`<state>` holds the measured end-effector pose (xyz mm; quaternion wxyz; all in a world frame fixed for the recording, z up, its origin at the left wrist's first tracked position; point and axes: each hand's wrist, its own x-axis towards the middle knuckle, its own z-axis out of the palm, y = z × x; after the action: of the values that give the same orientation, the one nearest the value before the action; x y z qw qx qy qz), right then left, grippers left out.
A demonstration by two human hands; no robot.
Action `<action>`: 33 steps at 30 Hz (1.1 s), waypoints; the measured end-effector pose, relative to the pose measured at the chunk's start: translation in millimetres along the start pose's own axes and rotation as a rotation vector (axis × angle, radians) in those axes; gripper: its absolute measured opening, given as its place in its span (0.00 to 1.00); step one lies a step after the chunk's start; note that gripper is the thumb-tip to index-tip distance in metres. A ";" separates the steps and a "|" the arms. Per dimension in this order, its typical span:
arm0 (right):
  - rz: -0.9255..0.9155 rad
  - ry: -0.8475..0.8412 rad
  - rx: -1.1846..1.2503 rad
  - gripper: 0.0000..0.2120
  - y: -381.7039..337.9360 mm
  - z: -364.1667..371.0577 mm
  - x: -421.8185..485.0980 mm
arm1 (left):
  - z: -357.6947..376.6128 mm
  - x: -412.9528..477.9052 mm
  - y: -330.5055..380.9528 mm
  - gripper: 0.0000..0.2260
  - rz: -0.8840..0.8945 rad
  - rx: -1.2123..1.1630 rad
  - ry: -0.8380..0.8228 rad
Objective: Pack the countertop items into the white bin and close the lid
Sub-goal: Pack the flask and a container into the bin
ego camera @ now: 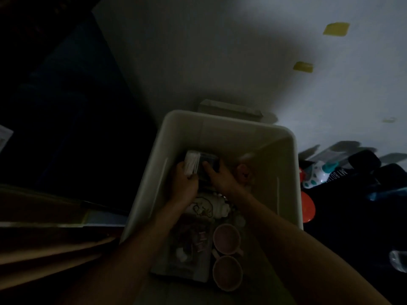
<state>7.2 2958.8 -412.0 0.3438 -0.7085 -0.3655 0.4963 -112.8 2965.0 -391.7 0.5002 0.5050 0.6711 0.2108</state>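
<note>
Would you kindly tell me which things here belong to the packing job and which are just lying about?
Job: white bin; small box, gripped by left hand and right hand; two pink cups.
Lying about: yellow wall stickers; paper slip, far left.

Bin (226, 126): centre of view.
- Inside, far left: box (203, 165), held between the left hand (184, 183) on its left and the right hand (222, 179) on its right.
- Mid-bin, nearer than the hands: soft bundle (207, 208).
- Near right: far cup (226, 238) with near cup (226, 272) just before it.
- Left of both cups: flat tray (187, 249).

Behind the bin, at the wall: slab (229, 110).

Right of the bin: bottle (317, 172). Nearer, just beside the bin wall: disc (308, 208).
</note>
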 end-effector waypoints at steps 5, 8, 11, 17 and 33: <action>-0.031 -0.004 -0.034 0.23 2.2 3.8 -4.0 | 5.3 -5.9 -13.8 0.28 -0.035 -0.008 0.017; -0.022 -0.025 -0.039 0.20 11.9 0.6 -7.1 | 6.9 -11.0 -19.8 0.29 -0.055 0.007 0.032; -0.043 -0.063 -0.086 0.23 18.0 -0.6 -10.8 | 5.7 -15.0 -24.4 0.33 -0.047 0.171 0.047; -0.119 -0.097 -0.254 0.28 23.3 -4.4 -14.7 | 8.6 -21.3 -25.8 0.33 -0.048 0.414 0.010; -0.074 -0.112 -0.293 0.21 23.6 -17.5 -53.4 | -5.8 -50.2 -28.4 0.35 0.095 0.422 -0.125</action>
<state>15.1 2899.1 -403.2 0.2339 -0.7082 -0.4787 0.4633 -131.7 2910.3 -388.8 0.4137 0.6416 0.6434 0.0573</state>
